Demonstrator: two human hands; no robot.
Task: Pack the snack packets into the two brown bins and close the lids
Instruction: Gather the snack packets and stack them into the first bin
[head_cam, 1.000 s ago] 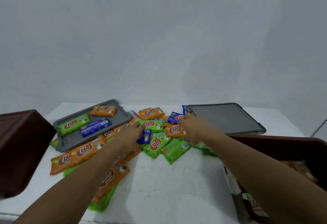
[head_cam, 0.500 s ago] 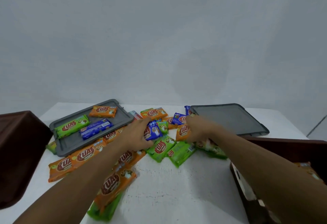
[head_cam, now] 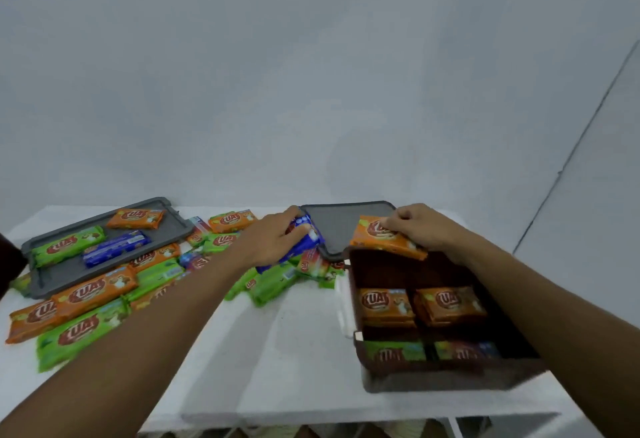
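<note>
Pinching an orange packet (head_cam: pixel 381 238) by its edge, right hand (head_cam: pixel 420 229) has the brown bin (head_cam: pixel 350 285) just below, left hand (head_cam: pixel 273 240) grips a blue packet (head_cam: pixel 306 242) beside it, looks light, crinkly, slippery.

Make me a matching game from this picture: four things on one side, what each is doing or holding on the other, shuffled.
1 left hand
2 right hand
3 left grey lid
4 brown bin

a grips an orange packet
b has stacked packets inside
c grips a blue packet
d has three loose packets on top

Pairs: 1-c, 2-a, 3-d, 4-b
</note>
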